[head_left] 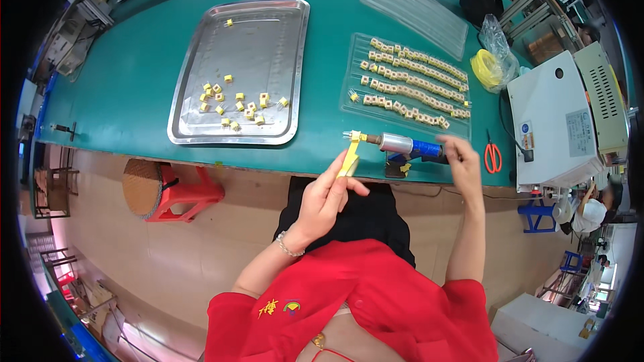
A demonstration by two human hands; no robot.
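Observation:
My left hand (325, 200) pinches a strip of yellow tape (351, 155) between its fingers. The strip runs up to a small yellow-wrapped coil part with metal pins (356, 136), which sits on the tip of a winding spindle (396, 143). Behind its silver collar, the spindle has a blue body (426, 149) lying level along the table's near edge. Beside the blue end is my right hand (464, 164), its fingers loosely bent and apart, with nothing visible in them. Whether a fingertip touches the blue end I cannot tell.
A metal tray (182, 110) with several loose yellow coil parts lies left. A clear plastic tray (350, 60) holds rows of coil parts; another clear tray (416, 13) lies behind. Orange-handled scissors (493, 157), a yellow tape roll (484, 69) and a white machine box (553, 124) stand right.

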